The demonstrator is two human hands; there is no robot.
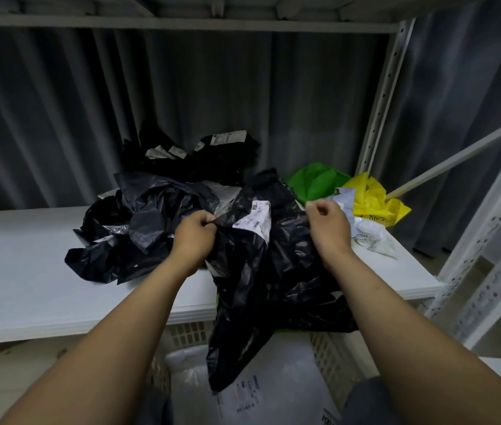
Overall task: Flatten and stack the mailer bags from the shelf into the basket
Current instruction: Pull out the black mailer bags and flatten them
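A crumpled black mailer bag (261, 271) with a white label hangs from both my hands over the shelf's front edge. My left hand (195, 233) pinches its upper left edge. My right hand (329, 225) grips its upper right edge with curled fingers. The bag's lower end dangles into a pale lattice basket (332, 360) below the shelf, where flat white mailers (273, 391) lie. A heap of black mailer bags (151, 216) sits on the white shelf board (28, 271) to the left and behind.
Green (316, 182), yellow (378, 200) and white (368, 234) bags lie at the shelf's right rear. A white perforated upright (381, 99) stands behind them, and another rack frame (488, 256) is on the right. Dark curtains hang behind.
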